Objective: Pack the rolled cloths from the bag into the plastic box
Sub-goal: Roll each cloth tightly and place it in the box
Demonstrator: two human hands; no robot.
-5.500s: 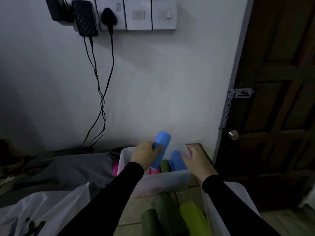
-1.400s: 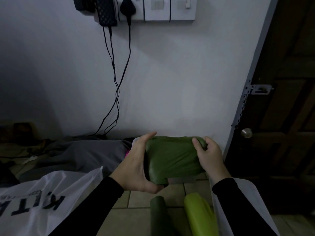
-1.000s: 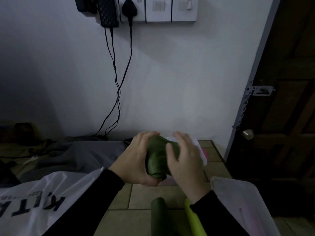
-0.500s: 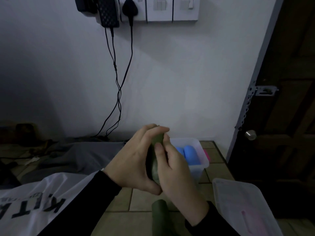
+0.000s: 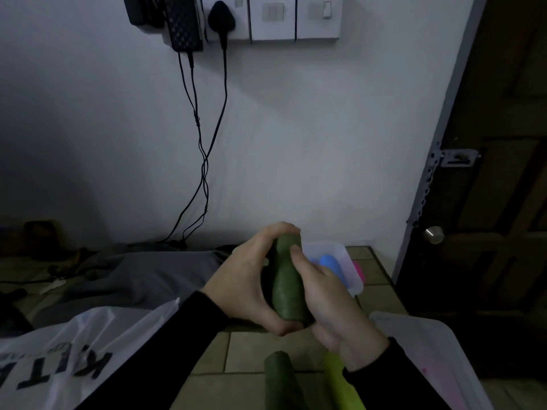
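1. Both hands, the left hand [image 5: 251, 287] and the right hand [image 5: 331, 303], clasp a dark green rolled cloth [image 5: 288, 284] at lower centre.
2. Its long axis runs near-upright, top tilted slightly left.
3. The plastic box [image 5: 340, 255] sits just behind.

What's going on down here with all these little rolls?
A person is packing rolled cloths into a plastic box. Both hands, left and right, grip a dark green roll in front of the box, where a blue roll already sits. Two more green rolls wait on the floor.
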